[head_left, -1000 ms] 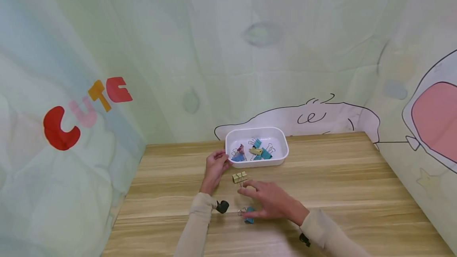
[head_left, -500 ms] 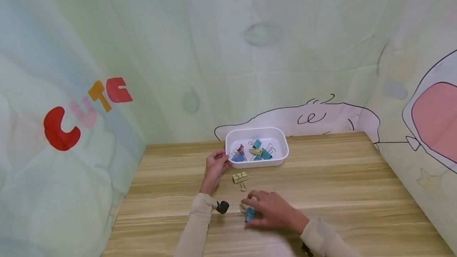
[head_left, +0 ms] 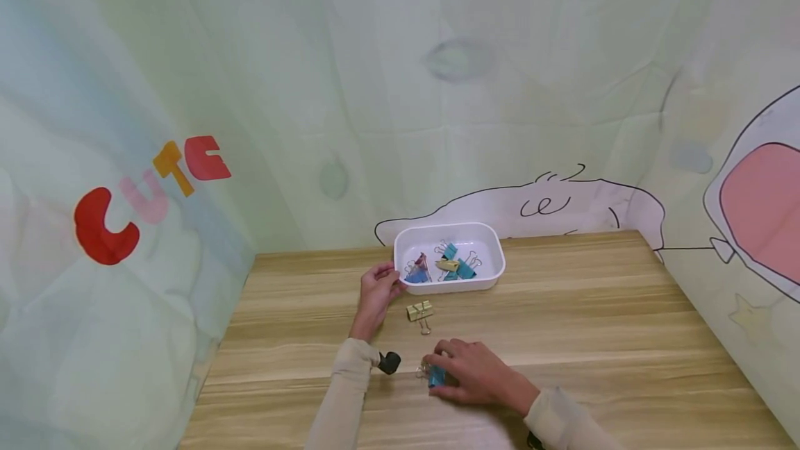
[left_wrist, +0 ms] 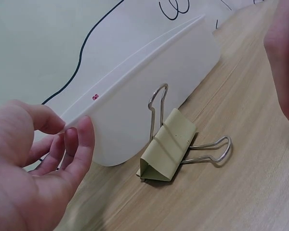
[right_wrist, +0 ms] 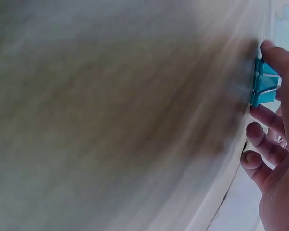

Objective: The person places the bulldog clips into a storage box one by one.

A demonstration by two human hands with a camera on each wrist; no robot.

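Note:
At the left front corner of a white plastic tray [head_left: 453, 287], my left hand [head_left: 376, 297] pinches the rim between thumb and fingertips; the left wrist view shows this grip on the tray wall [left_wrist: 130, 120] closely. My right hand [head_left: 480, 372] holds a teal binder clip [head_left: 437, 376] low at the table, with the thumb at one end and a fingertip at the other, as the right wrist view of the clip [right_wrist: 266, 85] shows. Between the hands and the tray lies a pale yellow binder clip [head_left: 419, 310], its wire handles spread apart [left_wrist: 169, 144].
Inside the tray lie several binder clips: teal ones [head_left: 467, 269], a yellow one [head_left: 447, 265], a blue one [head_left: 417, 276] and a dark red one. The wooden table [head_left: 594, 325] meets a printed cloth backdrop [head_left: 300, 179] behind and at both sides.
My right hand has drawn back toward me from beside the yellow clip, and its thumb and finger have closed on the teal clip. My left hand has stayed at the tray.

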